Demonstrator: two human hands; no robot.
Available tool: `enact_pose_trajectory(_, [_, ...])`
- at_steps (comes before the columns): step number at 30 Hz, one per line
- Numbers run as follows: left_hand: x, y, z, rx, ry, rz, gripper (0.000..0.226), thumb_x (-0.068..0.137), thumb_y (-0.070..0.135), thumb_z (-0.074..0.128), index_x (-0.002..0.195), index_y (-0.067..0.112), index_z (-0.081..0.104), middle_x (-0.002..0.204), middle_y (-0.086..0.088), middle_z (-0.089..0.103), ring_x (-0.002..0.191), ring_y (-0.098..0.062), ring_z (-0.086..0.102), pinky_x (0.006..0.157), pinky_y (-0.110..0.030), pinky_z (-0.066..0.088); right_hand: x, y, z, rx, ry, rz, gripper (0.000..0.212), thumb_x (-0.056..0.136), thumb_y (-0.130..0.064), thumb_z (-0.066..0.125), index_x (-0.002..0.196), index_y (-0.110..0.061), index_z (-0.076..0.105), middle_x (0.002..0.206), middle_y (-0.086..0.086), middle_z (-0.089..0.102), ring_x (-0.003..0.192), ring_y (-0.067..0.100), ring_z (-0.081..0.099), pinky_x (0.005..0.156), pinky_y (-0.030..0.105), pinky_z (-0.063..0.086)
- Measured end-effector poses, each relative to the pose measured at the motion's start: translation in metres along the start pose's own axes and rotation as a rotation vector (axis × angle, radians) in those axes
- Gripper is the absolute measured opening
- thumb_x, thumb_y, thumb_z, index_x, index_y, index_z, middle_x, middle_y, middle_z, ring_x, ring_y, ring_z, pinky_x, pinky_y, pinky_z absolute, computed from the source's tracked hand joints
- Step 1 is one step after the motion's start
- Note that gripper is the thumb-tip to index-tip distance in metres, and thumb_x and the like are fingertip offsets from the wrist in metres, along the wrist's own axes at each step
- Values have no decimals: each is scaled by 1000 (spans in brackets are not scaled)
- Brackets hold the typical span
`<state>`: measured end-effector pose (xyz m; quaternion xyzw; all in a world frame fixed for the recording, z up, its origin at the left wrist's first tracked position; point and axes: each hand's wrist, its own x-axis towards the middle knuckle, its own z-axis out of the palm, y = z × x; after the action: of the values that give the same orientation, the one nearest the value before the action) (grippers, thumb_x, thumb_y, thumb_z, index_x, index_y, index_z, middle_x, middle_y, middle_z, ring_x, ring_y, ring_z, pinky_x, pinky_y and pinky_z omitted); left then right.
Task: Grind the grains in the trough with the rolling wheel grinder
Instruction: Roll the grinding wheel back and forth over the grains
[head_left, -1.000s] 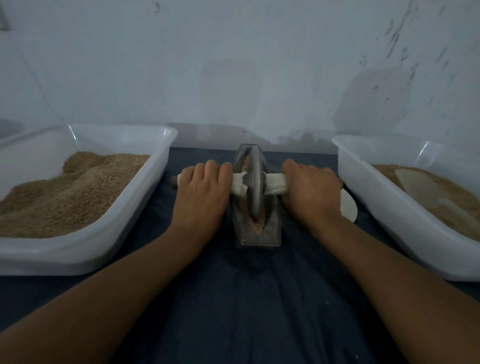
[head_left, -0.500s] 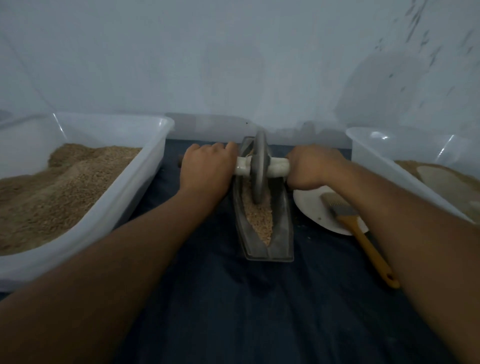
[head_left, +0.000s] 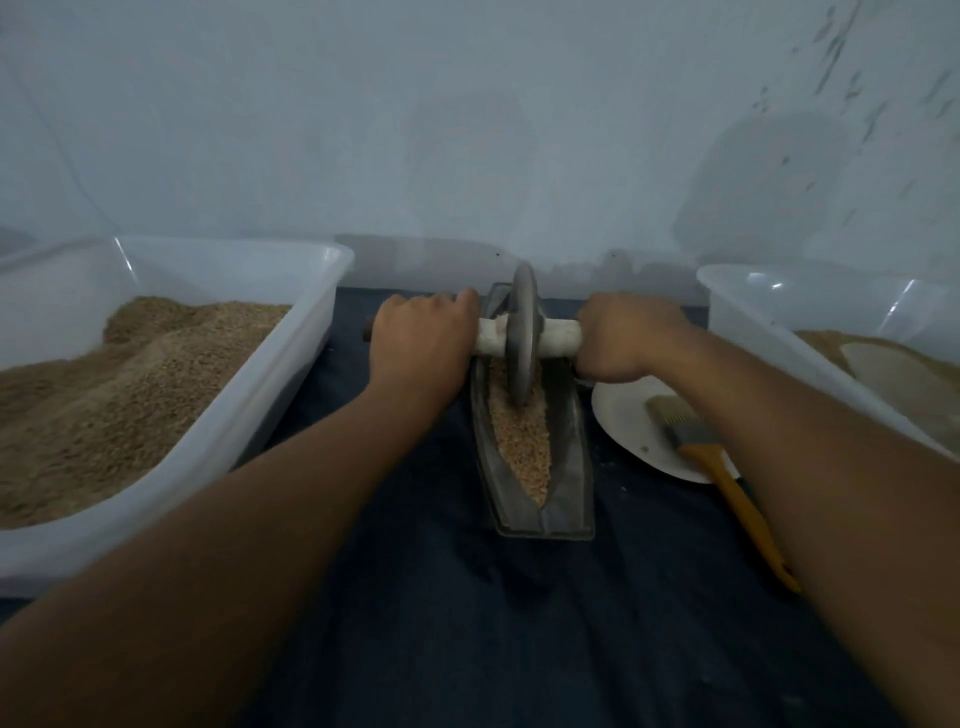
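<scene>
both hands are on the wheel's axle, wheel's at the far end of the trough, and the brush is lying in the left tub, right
Not quite. In the head view the brush lies on the white plate right of the trough, not in the left tub. Left hand and right hand grip the axle; wheel sits far.

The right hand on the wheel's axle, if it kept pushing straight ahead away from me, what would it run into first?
Probably the pale wall behind the dark cloth; nothing shows between the right hand and it, though depth is unclear.

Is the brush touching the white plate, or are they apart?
Touching. The head view shows the brush lying on the white plate, its bristles resting on the plate surface and the yellow handle running off the near rim.
</scene>
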<state>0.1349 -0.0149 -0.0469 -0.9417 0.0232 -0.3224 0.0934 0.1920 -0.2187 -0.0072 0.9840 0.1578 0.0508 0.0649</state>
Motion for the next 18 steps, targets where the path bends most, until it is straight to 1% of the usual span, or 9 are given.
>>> enact_pose_trajectory(3, [-13, 3, -7, 2, 62, 13, 17, 87, 18, 61, 100, 18, 50, 93, -4, 65, 79, -26, 62, 68, -35, 33, -19, -3, 14, 3, 206, 32, 17, 75, -40, 67, 84, -30, 59, 72, -7, 52, 58, 14, 47, 49, 24, 31])
enact_pose_trajectory(6, [-24, 5, -15, -2, 96, 37, 15, 88, 15, 55, 101, 16, 50, 95, -6, 63, 82, -28, 61, 72, -38, 37, -39, -11, 27, 58, 333, 87, 15, 79, -34, 65, 83, -29, 52, 79, -1, 57, 67, 23, 50, 60, 32, 47])
enact_pose_trajectory(8, [-31, 7, -20, -13, 101, 40, 15, 89, 14, 51, 103, 16, 50, 96, -6, 60, 85, -29, 59, 74, -39, 38, -51, -15, 34, 70, 403, 103, 19, 81, -28, 64, 81, -27, 45, 73, -1, 54, 65, 26, 52, 62, 36, 50])
enact_pose_trajectory(9, [-36, 8, -22, -10, 110, 41, 15, 89, 13, 49, 104, 16, 50, 96, -6, 59, 86, -28, 58, 75, -38, 37, -57, -15, 37, 54, 459, 95, 20, 82, -25, 63, 81, -25, 43, 67, -2, 48, 60, 25, 49, 56, 33, 45])
enact_pose_trajectory(10, [-41, 9, -24, -1, 124, 42, 16, 89, 12, 47, 104, 16, 50, 96, -6, 58, 85, -27, 56, 75, -38, 37, -61, -16, 39, 26, 516, 85, 21, 83, -21, 62, 80, -23, 42, 62, -4, 43, 53, 23, 42, 51, 28, 35])
enact_pose_trajectory(12, [-51, 10, -27, 7, 156, 49, 19, 89, 13, 46, 107, 15, 51, 95, -6, 55, 84, -26, 54, 75, -38, 37, -71, -18, 39, -20, 601, 74, 25, 79, -13, 64, 76, -22, 41, 58, -6, 40, 46, 16, 26, 50, 25, 15])
enact_pose_trajectory(13, [-56, 10, -29, 7, 172, 54, 22, 87, 13, 46, 109, 14, 51, 95, -6, 54, 84, -26, 52, 76, -38, 37, -76, -20, 39, -20, 634, 74, 29, 75, -9, 66, 74, -21, 40, 56, -5, 42, 45, 15, 22, 52, 26, 11])
enact_pose_trajectory(16, [-68, 11, -36, 4, 209, 53, 33, 86, 12, 44, 118, 12, 52, 95, -8, 53, 85, -27, 51, 77, -39, 37, -85, -23, 38, 28, 756, 52, 41, 64, 0, 72, 70, -21, 37, 53, -1, 48, 46, 19, 25, 55, 29, 15])
enact_pose_trajectory(18, [-75, 11, -38, -4, 198, 40, 38, 88, 14, 49, 126, 11, 50, 98, -8, 53, 87, -27, 52, 79, -39, 38, -87, -24, 38, 35, 783, 22, 37, 65, -1, 72, 70, -20, 41, 54, 1, 49, 46, 21, 32, 56, 31, 18])
